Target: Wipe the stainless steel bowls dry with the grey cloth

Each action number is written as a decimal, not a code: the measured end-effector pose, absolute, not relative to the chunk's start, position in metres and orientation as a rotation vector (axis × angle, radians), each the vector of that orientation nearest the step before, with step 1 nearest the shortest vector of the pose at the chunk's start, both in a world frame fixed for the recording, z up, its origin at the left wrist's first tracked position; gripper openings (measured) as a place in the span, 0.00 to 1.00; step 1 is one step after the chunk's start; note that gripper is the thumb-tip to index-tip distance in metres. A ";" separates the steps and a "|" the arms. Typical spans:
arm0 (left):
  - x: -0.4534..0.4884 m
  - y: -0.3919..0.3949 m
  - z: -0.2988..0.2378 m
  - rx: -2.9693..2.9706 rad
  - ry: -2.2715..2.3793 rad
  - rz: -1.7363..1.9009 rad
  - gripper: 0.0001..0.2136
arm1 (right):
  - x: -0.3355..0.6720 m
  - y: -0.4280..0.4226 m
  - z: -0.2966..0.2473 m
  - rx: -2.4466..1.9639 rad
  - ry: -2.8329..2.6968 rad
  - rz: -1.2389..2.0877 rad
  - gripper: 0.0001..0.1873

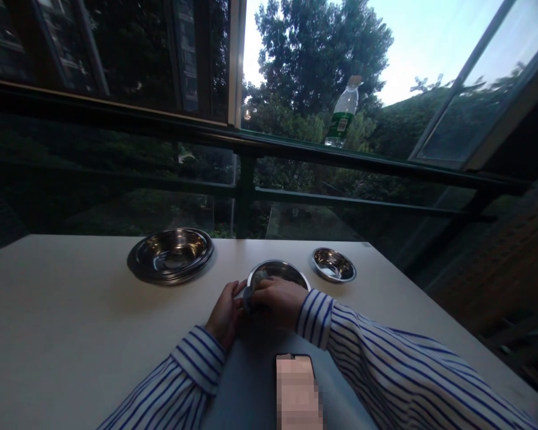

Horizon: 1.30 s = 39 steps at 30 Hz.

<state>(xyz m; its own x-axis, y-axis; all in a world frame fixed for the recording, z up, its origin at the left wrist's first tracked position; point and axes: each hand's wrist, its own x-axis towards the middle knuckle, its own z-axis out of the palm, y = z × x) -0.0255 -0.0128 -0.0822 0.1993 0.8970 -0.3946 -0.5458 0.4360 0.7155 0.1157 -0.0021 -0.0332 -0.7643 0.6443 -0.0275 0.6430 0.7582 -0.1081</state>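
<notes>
A shiny metal bowl (291,267) stands near the middle of the white table, directly in front of me. My left hand (224,313) grips its near left side, fingers curled at the rim and partly hidden. Over the near rim, my right hand (280,300) pinches a crumpled greyish cloth (247,297) against the bowl. Part of the cloth reaches inside. The hand and sleeve cover much of the bowl's near side.
Stacked wider metal bowls (173,257) sit at the back left, a small metal bowl (334,264) at the right. A phone (297,394) lies close to me. Beyond the table, a plastic bottle (343,116) stands on the railing (291,143) by the window.
</notes>
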 end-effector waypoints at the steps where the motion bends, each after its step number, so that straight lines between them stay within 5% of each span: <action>1: -0.026 -0.013 -0.082 0.477 0.887 1.065 0.19 | 0.114 -0.003 -0.032 -1.075 -2.932 0.162 0.12; 29: -0.037 -0.009 -0.077 0.470 1.012 1.064 0.15 | 0.180 -0.031 -0.015 -1.279 -2.980 -0.157 0.09; 39: -0.038 -0.008 -0.078 0.482 1.024 1.058 0.13 | 0.227 -0.037 -0.036 -1.364 -1.803 0.613 0.13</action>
<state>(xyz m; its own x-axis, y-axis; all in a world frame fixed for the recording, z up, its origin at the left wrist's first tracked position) -0.0379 -0.0080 -0.0780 0.1166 0.8839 -0.4530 -0.4813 0.4492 0.7527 0.2267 -0.0367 -0.0360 -0.1217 0.9482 0.2934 0.5732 0.3084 -0.7592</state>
